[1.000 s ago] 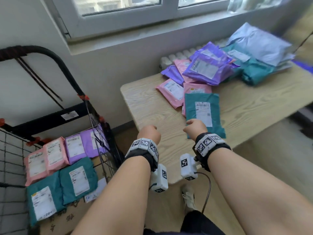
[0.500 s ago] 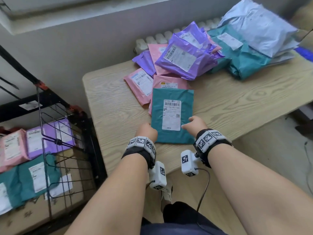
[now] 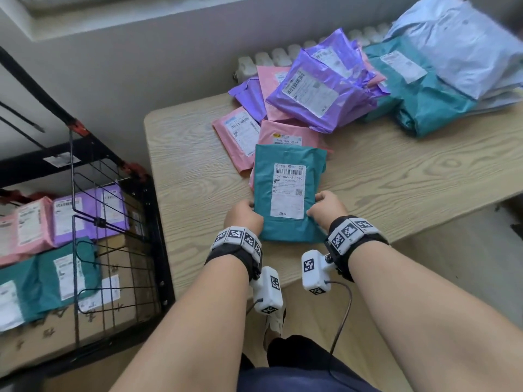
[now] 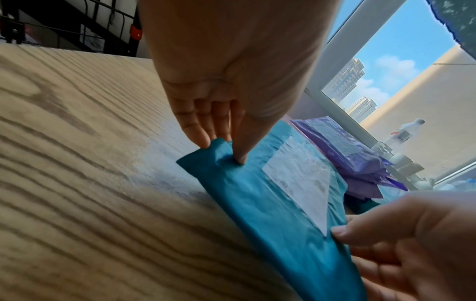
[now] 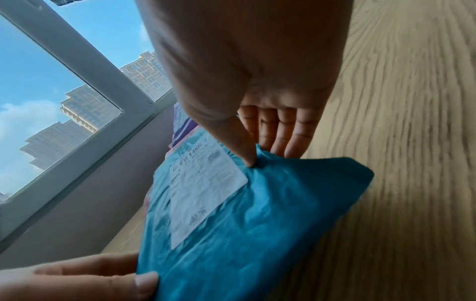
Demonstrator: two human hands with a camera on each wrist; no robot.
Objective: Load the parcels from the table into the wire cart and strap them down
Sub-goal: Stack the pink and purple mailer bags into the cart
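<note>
Both hands — left hand [image 3: 244,219] and right hand [image 3: 328,206] — pinch opposite side edges of the flat teal plastic mailer parcel [image 3: 288,193], fingers [image 4: 195,130] under, thumbs atop, likely to lift it level off the pale wood-grain tabletop [image 3: 396,176].

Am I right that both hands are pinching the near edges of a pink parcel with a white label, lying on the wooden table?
Not quite: the parcel is teal, not pink. The head view shows the left hand and right hand pinching the near edges of the teal parcel, white label up, on the wooden table. The pink parcels lie behind it, untouched.
</note>
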